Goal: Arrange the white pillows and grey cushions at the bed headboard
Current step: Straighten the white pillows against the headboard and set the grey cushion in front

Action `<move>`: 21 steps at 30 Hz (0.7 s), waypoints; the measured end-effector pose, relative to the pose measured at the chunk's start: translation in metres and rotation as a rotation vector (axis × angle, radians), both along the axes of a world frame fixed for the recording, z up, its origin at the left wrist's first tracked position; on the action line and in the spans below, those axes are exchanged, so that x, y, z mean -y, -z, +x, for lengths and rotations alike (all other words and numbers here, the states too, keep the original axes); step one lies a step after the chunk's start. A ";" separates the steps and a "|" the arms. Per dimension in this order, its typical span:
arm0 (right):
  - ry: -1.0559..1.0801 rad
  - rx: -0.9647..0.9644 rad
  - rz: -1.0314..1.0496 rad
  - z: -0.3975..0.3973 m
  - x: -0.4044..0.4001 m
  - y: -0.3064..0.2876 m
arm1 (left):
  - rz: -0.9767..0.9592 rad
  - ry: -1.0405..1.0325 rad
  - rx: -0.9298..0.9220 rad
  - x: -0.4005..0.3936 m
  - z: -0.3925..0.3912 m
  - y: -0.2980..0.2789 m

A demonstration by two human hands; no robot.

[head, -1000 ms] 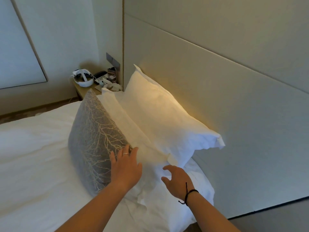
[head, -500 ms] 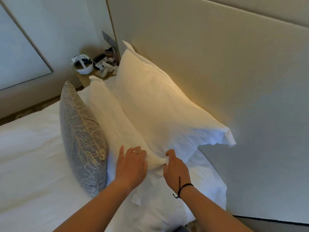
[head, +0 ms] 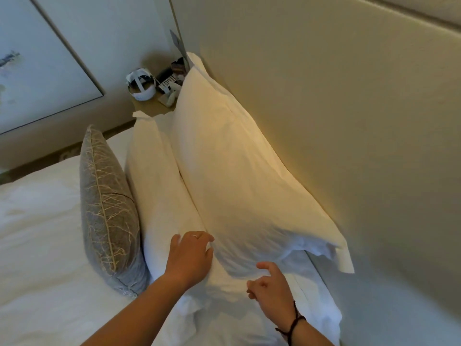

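Since the earlier frame the left hand [head: 190, 258] has slid off the front pillow [head: 159, 196] toward the seam with the back pillow [head: 239, 176], and the right hand [head: 270, 289] has let go of the corner. In the head view both grips hold nothing, fingers loosely curled. Two pillows lean at the headboard [head: 349, 121], the grey cushion [head: 107, 208] upright before them; this side looks nearly done, only straightening left

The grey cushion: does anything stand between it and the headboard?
Yes. Two white pillows stand between them: the front pillow beside the grey cushion, and the back pillow leaning on the headboard. The cushion does not touch the headboard.
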State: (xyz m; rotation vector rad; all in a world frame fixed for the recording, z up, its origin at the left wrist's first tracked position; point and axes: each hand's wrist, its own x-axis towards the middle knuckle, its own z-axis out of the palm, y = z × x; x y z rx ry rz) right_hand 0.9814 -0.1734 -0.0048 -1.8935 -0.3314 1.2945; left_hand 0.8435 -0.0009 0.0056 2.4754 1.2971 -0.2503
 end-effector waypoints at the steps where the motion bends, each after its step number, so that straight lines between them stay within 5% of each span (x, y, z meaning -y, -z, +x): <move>1: -0.065 0.097 0.018 0.007 -0.004 -0.007 | 0.002 -0.011 0.007 -0.004 0.004 -0.002; 7: -0.126 0.611 0.318 0.050 -0.042 -0.060 | 0.083 0.044 0.112 -0.027 0.039 -0.013; 12: -0.178 1.053 0.188 0.098 -0.076 -0.079 | 0.118 0.133 0.212 -0.040 0.064 -0.021; 16: -0.283 0.909 -0.170 0.112 -0.088 -0.070 | 0.139 0.192 0.254 -0.052 0.066 -0.025; 21: -0.300 0.817 -0.196 0.111 -0.103 -0.064 | 0.170 0.253 0.261 -0.095 0.076 -0.037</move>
